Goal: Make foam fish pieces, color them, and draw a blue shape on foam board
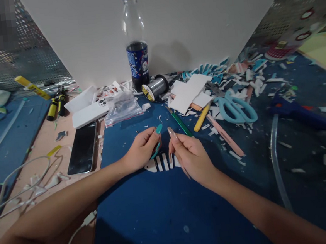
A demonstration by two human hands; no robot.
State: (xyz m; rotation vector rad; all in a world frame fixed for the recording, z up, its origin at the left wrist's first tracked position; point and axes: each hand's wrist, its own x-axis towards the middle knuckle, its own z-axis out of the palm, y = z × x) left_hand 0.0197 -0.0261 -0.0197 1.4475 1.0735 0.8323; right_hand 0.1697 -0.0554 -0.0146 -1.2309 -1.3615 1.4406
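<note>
My left hand (pixel 142 149) is closed, thumb against fingers, on a thin curved teal piece (pixel 156 150). Just right of it, my right hand (pixel 192 155) has its thumb and fingertips pinched together; anything between them is hidden or too small to name. Below both hands a white striped piece (pixel 159 164), cut into bars with a rounded left end, lies on the blue mat (pixel 160 211). My right hand covers part of its right side. A green pen-like tool (pixel 181 123) lies just beyond my right hand.
Behind stand a Pepsi bottle (pixel 138 58) and a wire spool (pixel 156 87). White offcuts (pixel 190 94), light-blue scissors (pixel 235 108), a yellow stick (pixel 202 118) and a pink cutter (pixel 225 135) lie right. Left are a phone (pixel 83 150), zip bag (pixel 123 107), pliers (pixel 56 104) and cables (pixel 73 236).
</note>
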